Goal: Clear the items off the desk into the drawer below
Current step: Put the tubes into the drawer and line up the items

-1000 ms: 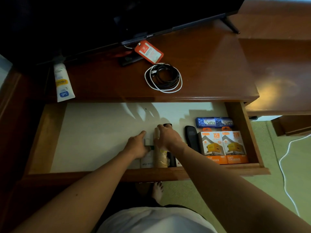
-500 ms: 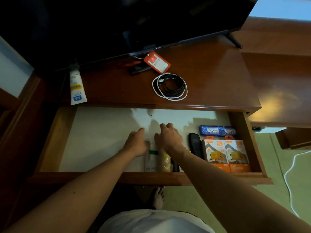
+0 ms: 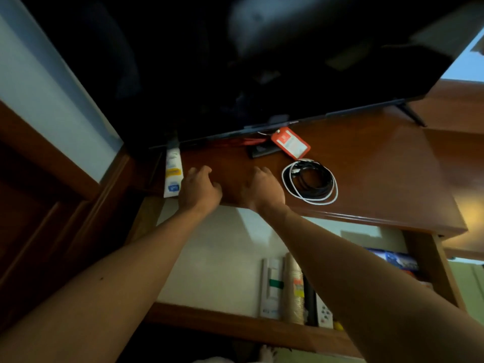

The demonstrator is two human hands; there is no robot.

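Both my hands are over the front of the wooden desk top (image 3: 379,174), empty, fingers loosely spread. My left hand (image 3: 200,188) is just right of a white tube (image 3: 172,171) lying at the desk's left end, not touching it. My right hand (image 3: 264,188) is just left of a coil of black and white cables (image 3: 310,182). Behind the coil lies a red tag (image 3: 290,143) on a dark flat object (image 3: 259,151). The open drawer (image 3: 214,260) below holds a white box (image 3: 272,286), a paper-cup stack (image 3: 294,286), a remote (image 3: 324,314) and blue packets (image 3: 395,260).
A large black TV (image 3: 262,61) stands on the back of the desk, its right foot (image 3: 411,115) at the far right. A wooden cabinet side (image 3: 52,205) rises on the left. Green floor (image 3: 468,284) lies right of the drawer.
Both hands have left the items in the drawer and risen to the desk top, left toward the tube, right toward the cable coil. The view has tilted up.
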